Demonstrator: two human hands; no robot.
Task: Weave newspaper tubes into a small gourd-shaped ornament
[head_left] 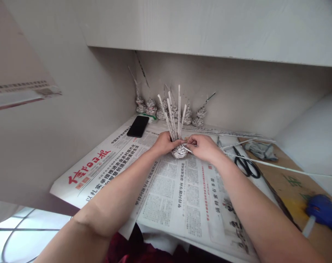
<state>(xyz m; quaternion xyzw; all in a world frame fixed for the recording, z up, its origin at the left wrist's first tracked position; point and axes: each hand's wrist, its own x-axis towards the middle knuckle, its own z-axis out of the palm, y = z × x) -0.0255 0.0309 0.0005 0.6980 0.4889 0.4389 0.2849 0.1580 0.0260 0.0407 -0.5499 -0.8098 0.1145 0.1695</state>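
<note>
A small round woven paper basket [179, 151] rests on the newspaper in front of me, with several rolled paper sticks [179, 109] fanning upward from its rim. My left hand [166, 143] is closed round the basket's left side, its thumb lying across the rim. On the right, my right hand [200, 146] pinches a thin paper strip [188, 149] beside the rim. A long pale paper strip [278, 162] stretches away to the right from behind my right wrist; whether it joins the pinched one is hidden.
Newspaper [166, 197] covers the tabletop. Several gourd-shaped woven pieces [200, 116] line the back wall. A black phone [138, 126] lies at left. Black-handled scissors [246, 166], crumpled paper [260, 149] and a blue glue gun [323, 212] lie at right. A shelf panel [210, 29] overhangs.
</note>
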